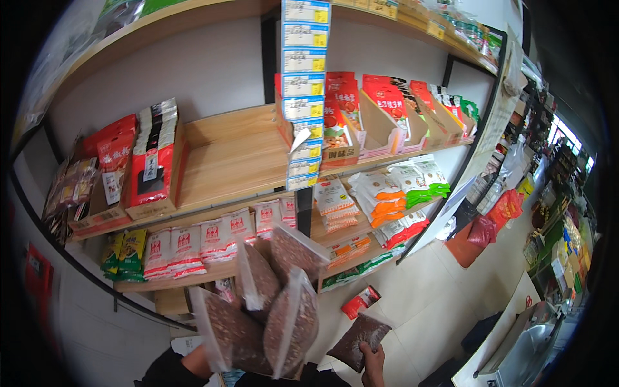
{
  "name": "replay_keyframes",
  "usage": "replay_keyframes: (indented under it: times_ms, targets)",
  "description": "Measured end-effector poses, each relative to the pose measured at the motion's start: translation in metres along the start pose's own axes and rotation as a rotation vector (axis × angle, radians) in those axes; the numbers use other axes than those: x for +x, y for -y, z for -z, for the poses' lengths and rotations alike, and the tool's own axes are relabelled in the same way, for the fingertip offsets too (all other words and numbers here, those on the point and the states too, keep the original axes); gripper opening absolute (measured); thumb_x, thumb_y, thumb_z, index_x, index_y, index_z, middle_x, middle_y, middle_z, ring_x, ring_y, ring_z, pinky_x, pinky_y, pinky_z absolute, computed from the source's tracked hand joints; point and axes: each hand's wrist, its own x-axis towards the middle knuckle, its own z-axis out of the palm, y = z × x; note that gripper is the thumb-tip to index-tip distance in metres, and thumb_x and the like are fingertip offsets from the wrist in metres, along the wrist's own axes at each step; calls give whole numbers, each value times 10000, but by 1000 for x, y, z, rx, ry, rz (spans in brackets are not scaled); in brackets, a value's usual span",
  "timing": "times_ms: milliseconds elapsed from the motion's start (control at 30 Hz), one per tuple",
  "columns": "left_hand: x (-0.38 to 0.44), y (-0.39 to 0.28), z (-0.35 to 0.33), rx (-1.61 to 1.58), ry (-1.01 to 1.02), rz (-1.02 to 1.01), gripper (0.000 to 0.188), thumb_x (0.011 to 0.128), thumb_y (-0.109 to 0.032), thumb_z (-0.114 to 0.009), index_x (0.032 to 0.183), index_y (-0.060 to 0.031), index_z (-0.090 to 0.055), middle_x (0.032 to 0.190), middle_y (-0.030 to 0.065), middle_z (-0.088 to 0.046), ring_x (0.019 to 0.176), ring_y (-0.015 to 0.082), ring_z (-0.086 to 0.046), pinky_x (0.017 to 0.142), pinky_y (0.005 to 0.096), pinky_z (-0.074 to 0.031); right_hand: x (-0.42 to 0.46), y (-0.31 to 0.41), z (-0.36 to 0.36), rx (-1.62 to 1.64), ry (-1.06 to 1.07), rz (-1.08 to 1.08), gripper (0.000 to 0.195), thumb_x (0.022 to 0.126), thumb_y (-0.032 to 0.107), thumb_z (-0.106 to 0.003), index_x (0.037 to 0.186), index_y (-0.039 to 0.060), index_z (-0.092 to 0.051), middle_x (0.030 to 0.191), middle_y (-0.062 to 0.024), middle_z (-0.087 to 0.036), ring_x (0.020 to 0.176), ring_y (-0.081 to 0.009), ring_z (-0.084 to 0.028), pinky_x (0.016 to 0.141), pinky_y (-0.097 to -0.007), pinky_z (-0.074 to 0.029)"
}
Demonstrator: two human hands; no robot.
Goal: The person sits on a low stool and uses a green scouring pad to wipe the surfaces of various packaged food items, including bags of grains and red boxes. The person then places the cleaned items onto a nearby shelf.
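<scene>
Several clear zip bags of reddish-brown dry goods (pixel 290 314) stand close together in front of the lower shelf, low in the view. My left hand (pixel 197 360) is at their left side, its fingers hidden behind the bags, so its grip cannot be made out. To the right, my right hand (pixel 372 363) holds one more such zip bag (pixel 360 338), with the thumb on top of it. Beyond the bags, packets in white and red (pixel 186 249) line the lower shelf.
A wooden shelf (pixel 232 162) carries boxed red seasoning packets (pixel 157 159) at left and more boxes (pixel 387 116) at right. Price tags (pixel 303 87) hang down the middle post. A red box (pixel 361 302) lies on the tiled floor. A metal-topped appliance (pixel 522 346) stands lower right.
</scene>
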Motion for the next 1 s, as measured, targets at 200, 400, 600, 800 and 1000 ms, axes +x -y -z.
replay_keyframes:
  times_ms: [200, 400, 600, 800, 1000]
  targets:
    - [-66, -80, 14, -21, -128, -181, 597, 1014, -437, -574, 1461, -51, -493, 1401, 107, -596, 1240, 267, -610, 1051, 418, -509, 0, 3, -21, -77, 71, -88, 441, 865, 139, -747, 1245, -16, -587, 1102, -112, -681, 962, -210, -654, 870, -350, -522]
    - [-95, -122, 11, -50, -130, -277, 583, 1019, -438, -566, 1454, -55, -502, 1399, 106, -600, 1237, 270, -614, 1047, 423, -515, 28, -42, -9, -118, 145, -50, 284, 914, 218, -741, 1143, 62, -681, 834, 10, -654, 582, -72, -525, 468, -234, -388]
    - [-108, -167, -26, 3, -83, -359, 569, 1024, -438, -557, 1446, -59, -512, 1396, 106, -603, 1234, 274, -617, 1042, 428, -521, 4, -47, -41, -124, 236, -95, 330, 896, 236, -768, 1138, 54, -636, 756, 17, -595, 553, -74, -500, 439, -233, -366]
    - [-44, -218, -73, -16, 62, -386, 556, 1029, -438, -549, 1439, -64, -521, 1393, 105, -607, 1231, 278, -620, 1037, 433, -527, -18, -26, -36, -190, 226, -143, 284, 886, 266, -781, 956, 77, -580, 614, 30, -505, 429, -81, -421, 358, -247, -311]
    - [34, -255, -123, -50, 149, -385, 543, 1035, -438, -540, 1432, -68, -531, 1391, 105, -611, 1228, 282, -624, 1033, 438, -532, -26, -19, -22, -151, 133, -157, 300, 892, 281, -769, 981, 72, -574, 654, 17, -559, 431, -84, -447, 360, -246, -310]
